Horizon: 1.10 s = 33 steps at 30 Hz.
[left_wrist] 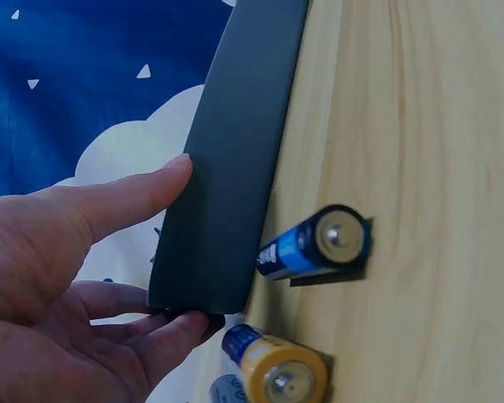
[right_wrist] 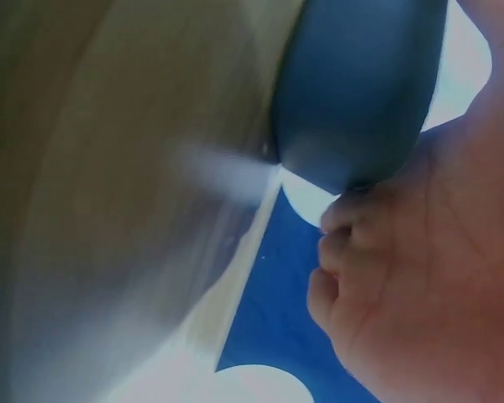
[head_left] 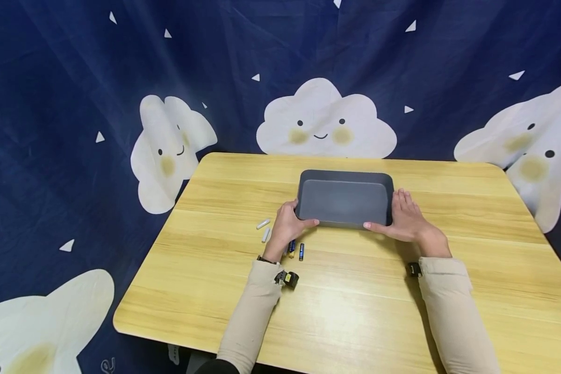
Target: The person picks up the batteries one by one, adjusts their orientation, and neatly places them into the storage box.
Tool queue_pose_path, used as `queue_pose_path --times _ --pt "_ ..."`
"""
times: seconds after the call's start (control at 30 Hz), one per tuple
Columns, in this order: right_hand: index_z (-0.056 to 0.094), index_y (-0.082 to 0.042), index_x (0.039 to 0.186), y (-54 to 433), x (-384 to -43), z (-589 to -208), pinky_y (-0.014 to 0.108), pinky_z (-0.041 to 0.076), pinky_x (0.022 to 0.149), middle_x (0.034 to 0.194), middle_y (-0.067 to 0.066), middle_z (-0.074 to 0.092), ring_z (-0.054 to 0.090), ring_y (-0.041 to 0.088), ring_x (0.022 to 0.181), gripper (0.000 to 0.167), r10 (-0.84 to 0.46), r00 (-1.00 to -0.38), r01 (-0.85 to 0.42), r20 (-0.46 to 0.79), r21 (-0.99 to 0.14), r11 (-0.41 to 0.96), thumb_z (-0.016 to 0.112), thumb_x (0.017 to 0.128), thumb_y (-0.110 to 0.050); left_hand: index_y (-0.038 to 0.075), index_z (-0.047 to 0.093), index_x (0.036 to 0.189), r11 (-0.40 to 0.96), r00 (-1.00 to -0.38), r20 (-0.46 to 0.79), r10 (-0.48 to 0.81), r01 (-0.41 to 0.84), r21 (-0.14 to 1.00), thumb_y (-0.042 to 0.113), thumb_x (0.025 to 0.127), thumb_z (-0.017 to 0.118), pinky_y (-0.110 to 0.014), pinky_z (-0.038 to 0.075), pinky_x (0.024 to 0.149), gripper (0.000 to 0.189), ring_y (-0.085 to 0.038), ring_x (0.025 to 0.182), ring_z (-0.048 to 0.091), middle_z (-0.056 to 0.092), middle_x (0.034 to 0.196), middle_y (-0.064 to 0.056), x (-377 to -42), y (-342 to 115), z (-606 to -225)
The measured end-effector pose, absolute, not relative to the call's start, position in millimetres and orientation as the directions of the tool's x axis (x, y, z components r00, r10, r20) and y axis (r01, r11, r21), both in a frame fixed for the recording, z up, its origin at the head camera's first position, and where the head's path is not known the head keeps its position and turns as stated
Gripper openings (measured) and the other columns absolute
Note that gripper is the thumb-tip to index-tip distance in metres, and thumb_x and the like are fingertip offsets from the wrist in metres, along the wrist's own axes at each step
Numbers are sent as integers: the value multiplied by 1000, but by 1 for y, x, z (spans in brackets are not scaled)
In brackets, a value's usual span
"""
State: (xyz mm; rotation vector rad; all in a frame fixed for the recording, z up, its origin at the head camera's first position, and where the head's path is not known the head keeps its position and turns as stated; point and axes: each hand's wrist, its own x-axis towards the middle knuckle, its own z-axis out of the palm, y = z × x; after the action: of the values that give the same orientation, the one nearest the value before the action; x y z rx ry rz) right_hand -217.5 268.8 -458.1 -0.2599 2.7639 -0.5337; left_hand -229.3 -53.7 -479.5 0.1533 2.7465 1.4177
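A dark grey rectangular tray [head_left: 346, 200] sits toward the far side of the wooden table. My left hand [head_left: 287, 227] grips its near left corner, thumb along the front wall and fingers around the left side. In the left wrist view the thumb presses the tray wall [left_wrist: 223, 159] while the fingers bend round its end. My right hand [head_left: 406, 221] lies against the near right corner, its fingers straight along the right side and its thumb reaching to the front wall. The right wrist view is blurred, with the tray end [right_wrist: 357, 92] beside the palm.
Near my left wrist lie several batteries: a white one [head_left: 263, 224], another white one [head_left: 266, 235], a blue and gold one [head_left: 292, 249] and a dark blue one [head_left: 301, 252]. The wooden table [head_left: 355, 311] ends at a dark blue cloud-patterned curtain [head_left: 234, 52].
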Motion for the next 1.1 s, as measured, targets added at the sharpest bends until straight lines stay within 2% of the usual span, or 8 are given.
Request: queue_pose_path --times 0.17,0.4,0.57,0.73,0.9,1.1 --pt "-9 18 156 268 -214 -454 70 2 124 164 40 -14 -10 58 154 136 -225 -934 -115 -278 -364 924 57 87 -79 -1 54 147 569 -989 20 147 101 816 19 76 93 -51 49 110 84 -39 123 64 67 132 -23 -229 -56 -478" --pt "-14 14 157 272 -215 -457 71 0 123 165 36 -17 -13 55 155 139 -209 -936 -99 -285 -357 929 57 85 -82 -2 51 149 558 -991 -1 137 76 826 21 76 93 -50 45 115 87 -39 131 59 63 140 -24 -228 -57 -478" --pt "-14 14 157 273 -214 -459 71 0 123 165 35 -19 -13 55 155 139 -211 -936 -101 -282 -360 928 56 85 -82 1 57 146 551 -987 8 161 97 829 20 77 92 -51 47 113 80 -39 126 63 67 134 -22 -229 -57 -479" --pt "-14 14 157 274 -215 -461 71 0 123 165 35 -19 -13 55 155 138 -215 -936 -108 -279 -354 929 56 86 -82 0 56 146 566 -980 30 198 139 812 22 79 91 -50 48 112 79 -38 126 63 68 133 -22 -231 -60 -481" --pt "-14 13 157 274 -215 -462 71 -1 124 165 36 -19 -14 55 155 138 -215 -936 -108 -277 -357 928 57 86 -81 0 51 150 567 -971 -13 240 129 814 21 82 89 -48 50 110 81 -38 127 63 65 138 -23 -231 -67 -477" --pt "-13 14 157 274 -217 -460 69 -2 124 165 36 -18 -14 55 155 139 -214 -935 -102 -282 -363 926 57 85 -82 1 45 154 590 -979 -74 192 55 806 26 86 86 -46 51 109 83 -36 131 60 53 151 -20 -233 -84 -464"
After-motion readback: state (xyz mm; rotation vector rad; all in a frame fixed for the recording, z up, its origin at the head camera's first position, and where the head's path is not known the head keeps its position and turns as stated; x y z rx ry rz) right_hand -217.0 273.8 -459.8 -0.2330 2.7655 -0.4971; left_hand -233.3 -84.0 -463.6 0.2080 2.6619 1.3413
